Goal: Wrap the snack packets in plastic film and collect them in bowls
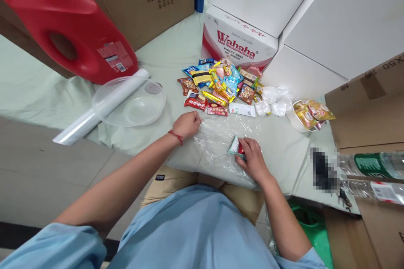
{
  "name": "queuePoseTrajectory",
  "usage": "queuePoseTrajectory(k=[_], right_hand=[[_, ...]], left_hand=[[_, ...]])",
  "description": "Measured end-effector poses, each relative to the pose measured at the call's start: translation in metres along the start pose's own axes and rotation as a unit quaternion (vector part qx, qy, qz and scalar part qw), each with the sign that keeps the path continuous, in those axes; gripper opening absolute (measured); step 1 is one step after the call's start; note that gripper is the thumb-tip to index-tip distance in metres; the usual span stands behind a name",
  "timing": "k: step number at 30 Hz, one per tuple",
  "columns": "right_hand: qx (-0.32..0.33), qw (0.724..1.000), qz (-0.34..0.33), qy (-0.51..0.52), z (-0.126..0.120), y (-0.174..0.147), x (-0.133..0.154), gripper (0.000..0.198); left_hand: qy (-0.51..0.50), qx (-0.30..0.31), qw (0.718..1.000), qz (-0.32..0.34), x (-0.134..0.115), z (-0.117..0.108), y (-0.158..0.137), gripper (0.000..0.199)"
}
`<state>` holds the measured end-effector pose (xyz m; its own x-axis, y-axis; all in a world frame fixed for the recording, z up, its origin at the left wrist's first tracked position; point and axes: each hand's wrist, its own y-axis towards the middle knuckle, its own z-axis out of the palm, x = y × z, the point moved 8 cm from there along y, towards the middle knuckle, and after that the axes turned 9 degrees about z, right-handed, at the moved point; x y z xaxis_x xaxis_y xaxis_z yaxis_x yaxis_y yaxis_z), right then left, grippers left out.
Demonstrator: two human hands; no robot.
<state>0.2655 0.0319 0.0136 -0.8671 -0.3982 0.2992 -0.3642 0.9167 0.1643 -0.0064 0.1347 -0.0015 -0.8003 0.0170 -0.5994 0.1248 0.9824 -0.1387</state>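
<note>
A sheet of clear plastic wrap (211, 141) lies spread on the pale green cloth in front of me. My left hand (187, 124) pinches its upper left corner, fingers closed. Over the right part of the wrap, my right hand (251, 157) is closed on a small snack packet (235, 146), pale green with some red. Fingers cover part of that packet. Just beyond the wrap sits a pile of colourful wrapped snacks (217, 82). A white packet (242, 109) lies at the pile's near edge.
To the left are a clear plastic bowl (139, 111), a film roll (75, 128) and a red jug (63, 21). A Wahaba box (235, 42) stands behind. At right are wrapped white bundles (274, 101), a white bowl of packets (296, 122) and plastic bottles (372, 166).
</note>
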Motion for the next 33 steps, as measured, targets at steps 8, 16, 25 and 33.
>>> queuePoseTrajectory(k=[8,16,25,33], right_hand=[[0.002,1.0,0.001,0.004,0.001,0.0,0.0,0.063],[0.001,1.0,0.005,0.005,0.0,0.0,0.0,0.063],[-0.006,1.0,0.009,0.01,0.0,0.0,0.0,0.062],[-0.008,1.0,0.007,0.013,-0.001,-0.001,0.0,0.06]], left_hand=[[-0.103,-0.031,0.994,-0.022,0.002,-0.009,-0.011,0.041],[0.0,-0.076,0.996,0.053,-0.017,-0.008,-0.056,0.035],[-0.334,0.022,0.941,-0.051,-0.024,0.015,-0.08,0.045],[-0.303,0.163,0.934,-0.099,0.004,0.03,-0.115,0.036]])
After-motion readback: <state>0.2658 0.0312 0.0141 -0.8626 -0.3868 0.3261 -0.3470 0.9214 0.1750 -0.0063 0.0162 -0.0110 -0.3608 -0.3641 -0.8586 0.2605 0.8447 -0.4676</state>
